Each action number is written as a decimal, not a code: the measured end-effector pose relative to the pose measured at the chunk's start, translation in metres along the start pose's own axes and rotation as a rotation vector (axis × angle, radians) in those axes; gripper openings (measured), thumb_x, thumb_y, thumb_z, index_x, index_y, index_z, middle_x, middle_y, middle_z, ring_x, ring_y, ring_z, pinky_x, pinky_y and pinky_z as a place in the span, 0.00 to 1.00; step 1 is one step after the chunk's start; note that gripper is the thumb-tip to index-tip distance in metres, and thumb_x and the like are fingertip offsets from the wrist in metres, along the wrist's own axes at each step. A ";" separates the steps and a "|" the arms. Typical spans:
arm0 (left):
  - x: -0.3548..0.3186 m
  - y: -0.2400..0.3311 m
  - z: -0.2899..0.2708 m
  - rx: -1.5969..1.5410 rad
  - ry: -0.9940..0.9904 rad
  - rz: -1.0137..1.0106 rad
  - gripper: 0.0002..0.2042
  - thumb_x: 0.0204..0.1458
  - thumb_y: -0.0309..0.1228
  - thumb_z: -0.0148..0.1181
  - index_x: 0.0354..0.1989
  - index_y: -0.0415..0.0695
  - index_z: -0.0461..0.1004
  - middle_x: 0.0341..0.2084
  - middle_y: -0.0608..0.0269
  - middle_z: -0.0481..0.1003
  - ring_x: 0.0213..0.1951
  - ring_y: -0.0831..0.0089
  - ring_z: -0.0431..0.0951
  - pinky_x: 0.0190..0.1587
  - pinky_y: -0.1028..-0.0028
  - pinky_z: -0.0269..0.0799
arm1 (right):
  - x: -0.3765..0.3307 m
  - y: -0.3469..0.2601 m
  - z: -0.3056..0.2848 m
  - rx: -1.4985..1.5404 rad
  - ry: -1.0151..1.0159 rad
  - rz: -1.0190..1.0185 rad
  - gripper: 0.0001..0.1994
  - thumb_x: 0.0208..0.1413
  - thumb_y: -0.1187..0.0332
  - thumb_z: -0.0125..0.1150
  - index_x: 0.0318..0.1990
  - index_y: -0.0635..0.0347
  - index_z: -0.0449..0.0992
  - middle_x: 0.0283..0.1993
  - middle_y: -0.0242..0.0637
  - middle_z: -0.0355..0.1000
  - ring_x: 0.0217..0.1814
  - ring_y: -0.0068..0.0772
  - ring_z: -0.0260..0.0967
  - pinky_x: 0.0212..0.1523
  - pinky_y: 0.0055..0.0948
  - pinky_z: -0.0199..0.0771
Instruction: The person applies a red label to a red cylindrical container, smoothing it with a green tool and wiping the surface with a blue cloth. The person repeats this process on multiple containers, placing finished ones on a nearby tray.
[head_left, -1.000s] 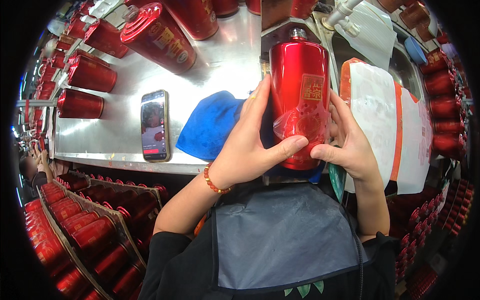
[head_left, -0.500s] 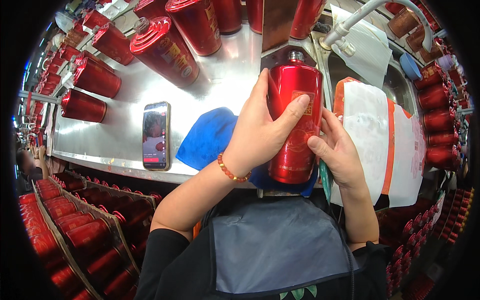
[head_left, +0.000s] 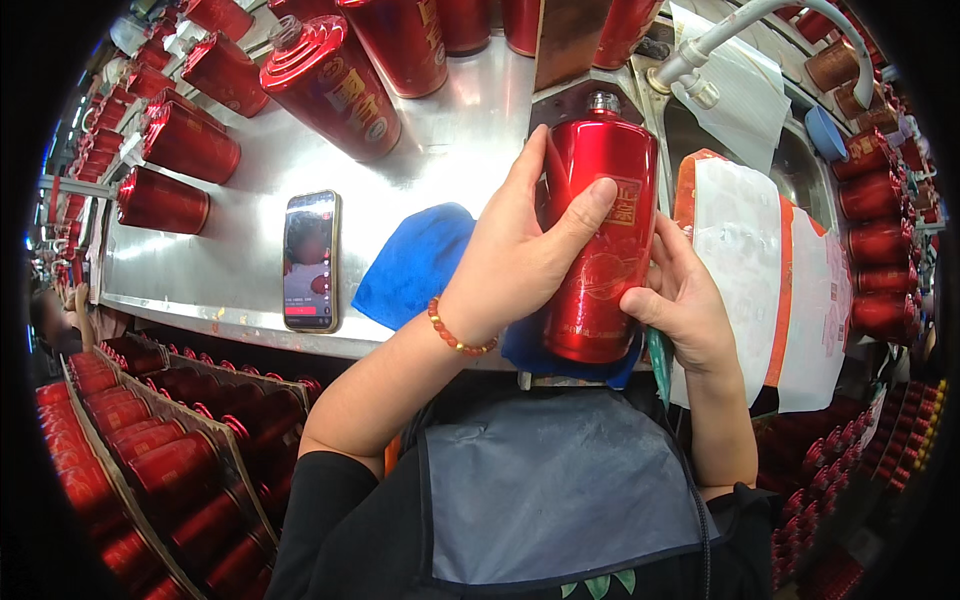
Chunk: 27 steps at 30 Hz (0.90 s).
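Observation:
A glossy red bottle (head_left: 603, 245) with a clear glass neck lies tilted before me, gold marks on its front. My left hand (head_left: 530, 240) is wrapped round its left side, the thumb across the front. Lower on the right side, my right hand (head_left: 685, 300) grips it with thumb and fingers. A green strip-like thing (head_left: 660, 360) hangs below the right hand; I cannot tell whether that hand holds it. Under the bottle's base shows blue cloth (head_left: 520, 345). Another blue cloth (head_left: 415, 260) lies left of my left wrist, which wears a beaded bracelet.
A phone (head_left: 312, 262) with a lit screen lies on the metal table (head_left: 190, 285). Several red bottles (head_left: 335, 90) stand along the far side. At right are a faucet (head_left: 690, 70), a sink and a white-orange sheet (head_left: 740, 265). Crates of bottles (head_left: 170, 460) stand below left.
The bottle has turned slightly in my hands, so its gold square mark and lower design show more fully. My hands keep their hold. The whole view has shifted a little.

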<state>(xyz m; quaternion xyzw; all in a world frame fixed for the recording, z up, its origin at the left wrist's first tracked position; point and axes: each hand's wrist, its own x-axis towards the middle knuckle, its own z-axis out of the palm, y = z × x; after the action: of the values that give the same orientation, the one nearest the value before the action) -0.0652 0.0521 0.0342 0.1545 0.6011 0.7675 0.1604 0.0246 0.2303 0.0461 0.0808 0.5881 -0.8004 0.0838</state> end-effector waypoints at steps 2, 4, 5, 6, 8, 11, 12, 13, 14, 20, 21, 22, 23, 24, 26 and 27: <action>-0.003 0.001 -0.001 -0.036 0.016 -0.026 0.43 0.63 0.43 0.64 0.72 0.22 0.48 0.64 0.38 0.67 0.66 0.61 0.68 0.68 0.67 0.63 | 0.001 0.004 -0.004 0.009 -0.004 -0.008 0.49 0.54 0.67 0.78 0.76 0.68 0.49 0.63 0.46 0.66 0.49 0.26 0.77 0.46 0.23 0.78; -0.013 0.004 -0.002 -0.078 0.041 -0.047 0.44 0.63 0.45 0.64 0.73 0.23 0.48 0.68 0.35 0.62 0.71 0.58 0.62 0.71 0.65 0.58 | -0.002 -0.001 -0.014 -0.001 -0.008 0.096 0.53 0.52 0.57 0.78 0.76 0.69 0.47 0.71 0.47 0.61 0.44 0.21 0.75 0.42 0.19 0.78; -0.019 -0.003 -0.008 0.008 0.022 -0.033 0.44 0.63 0.45 0.64 0.73 0.24 0.48 0.69 0.35 0.60 0.72 0.55 0.60 0.72 0.63 0.55 | -0.002 -0.005 -0.013 -0.023 0.006 0.134 0.55 0.51 0.53 0.78 0.76 0.70 0.47 0.73 0.47 0.60 0.36 0.16 0.70 0.35 0.15 0.73; -0.025 -0.016 -0.017 0.093 0.002 -0.020 0.44 0.63 0.46 0.64 0.74 0.25 0.48 0.70 0.34 0.58 0.73 0.53 0.57 0.73 0.62 0.52 | -0.001 -0.009 -0.013 -0.046 0.018 0.167 0.56 0.50 0.49 0.78 0.76 0.70 0.48 0.75 0.47 0.59 0.29 0.12 0.66 0.27 0.12 0.69; -0.038 -0.020 -0.023 0.236 -0.056 -0.006 0.43 0.62 0.45 0.64 0.75 0.29 0.50 0.73 0.32 0.53 0.77 0.44 0.47 0.76 0.56 0.44 | -0.001 -0.005 -0.016 -0.064 0.008 0.131 0.49 0.54 0.58 0.77 0.75 0.70 0.51 0.68 0.45 0.64 0.37 0.15 0.70 0.32 0.15 0.70; -0.049 -0.011 -0.020 0.377 -0.092 -0.005 0.43 0.61 0.45 0.65 0.75 0.30 0.51 0.73 0.33 0.53 0.77 0.43 0.46 0.76 0.55 0.44 | -0.005 -0.003 -0.014 -0.085 0.030 0.100 0.45 0.56 0.64 0.75 0.75 0.71 0.53 0.66 0.45 0.66 0.41 0.18 0.72 0.36 0.18 0.70; -0.050 -0.014 -0.021 0.330 -0.097 -0.024 0.43 0.61 0.45 0.65 0.75 0.31 0.51 0.73 0.34 0.53 0.77 0.44 0.46 0.76 0.55 0.43 | -0.005 -0.003 -0.014 -0.088 0.034 0.102 0.45 0.56 0.64 0.75 0.75 0.71 0.53 0.66 0.46 0.66 0.41 0.18 0.72 0.36 0.18 0.70; -0.049 -0.015 -0.021 0.309 -0.099 -0.018 0.43 0.61 0.45 0.65 0.75 0.31 0.51 0.73 0.34 0.53 0.77 0.44 0.46 0.76 0.55 0.43 | -0.005 -0.003 -0.015 -0.090 0.034 0.099 0.45 0.55 0.65 0.75 0.75 0.71 0.54 0.66 0.46 0.66 0.41 0.18 0.72 0.36 0.18 0.70; -0.048 -0.016 -0.021 0.288 -0.102 -0.013 0.43 0.61 0.45 0.65 0.75 0.31 0.51 0.73 0.34 0.53 0.77 0.44 0.46 0.76 0.55 0.43 | -0.004 -0.003 -0.015 -0.095 0.029 0.098 0.45 0.55 0.65 0.76 0.75 0.71 0.54 0.66 0.46 0.66 0.41 0.18 0.72 0.36 0.18 0.71; -0.047 -0.028 -0.022 0.104 -0.087 -0.041 0.40 0.65 0.46 0.61 0.75 0.32 0.51 0.73 0.36 0.54 0.77 0.47 0.47 0.76 0.57 0.44 | -0.004 -0.001 -0.023 0.021 -0.028 0.105 0.45 0.55 0.60 0.77 0.74 0.71 0.56 0.65 0.45 0.68 0.40 0.18 0.71 0.33 0.17 0.70; -0.047 -0.029 -0.021 0.100 -0.087 -0.048 0.39 0.66 0.45 0.60 0.76 0.32 0.51 0.73 0.37 0.54 0.77 0.49 0.47 0.76 0.58 0.44 | -0.003 -0.001 -0.021 -0.027 -0.009 0.106 0.45 0.55 0.60 0.77 0.73 0.71 0.57 0.64 0.45 0.68 0.40 0.17 0.71 0.33 0.17 0.70; -0.047 -0.029 -0.019 0.097 -0.087 -0.054 0.39 0.66 0.45 0.59 0.76 0.32 0.51 0.73 0.38 0.54 0.77 0.50 0.47 0.76 0.59 0.44 | -0.002 -0.003 -0.017 -0.074 0.010 0.106 0.45 0.55 0.59 0.77 0.73 0.71 0.58 0.64 0.44 0.69 0.40 0.17 0.71 0.33 0.17 0.70; -0.047 -0.029 -0.018 0.094 -0.086 -0.061 0.38 0.67 0.45 0.57 0.76 0.32 0.51 0.73 0.39 0.54 0.77 0.51 0.48 0.76 0.59 0.44 | -0.001 -0.004 -0.014 -0.121 0.028 0.106 0.44 0.55 0.58 0.77 0.72 0.71 0.59 0.63 0.43 0.69 0.40 0.17 0.71 0.32 0.17 0.70; -0.048 -0.029 -0.017 0.104 -0.084 -0.056 0.38 0.67 0.45 0.57 0.76 0.33 0.51 0.73 0.39 0.54 0.77 0.51 0.48 0.76 0.59 0.44 | -0.001 -0.005 -0.014 -0.118 0.024 0.109 0.44 0.55 0.58 0.77 0.72 0.71 0.59 0.63 0.43 0.70 0.40 0.17 0.71 0.32 0.17 0.70; -0.049 -0.030 -0.016 0.120 -0.084 -0.046 0.38 0.67 0.45 0.57 0.76 0.33 0.51 0.73 0.40 0.54 0.77 0.52 0.48 0.76 0.60 0.44 | -0.001 -0.006 -0.014 -0.114 0.019 0.113 0.43 0.55 0.57 0.77 0.71 0.71 0.60 0.62 0.42 0.71 0.40 0.16 0.71 0.32 0.17 0.70; -0.049 -0.030 -0.017 0.125 -0.085 -0.042 0.37 0.67 0.45 0.57 0.76 0.33 0.51 0.73 0.40 0.54 0.77 0.52 0.49 0.76 0.60 0.44 | 0.000 -0.006 -0.015 -0.117 0.014 0.110 0.43 0.55 0.57 0.77 0.71 0.71 0.60 0.62 0.42 0.71 0.39 0.16 0.71 0.32 0.17 0.70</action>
<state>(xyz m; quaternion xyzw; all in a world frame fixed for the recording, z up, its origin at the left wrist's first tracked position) -0.0263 0.0232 -0.0011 0.1841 0.6436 0.7177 0.1917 0.0241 0.2465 0.0473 0.1135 0.6292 -0.7582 0.1278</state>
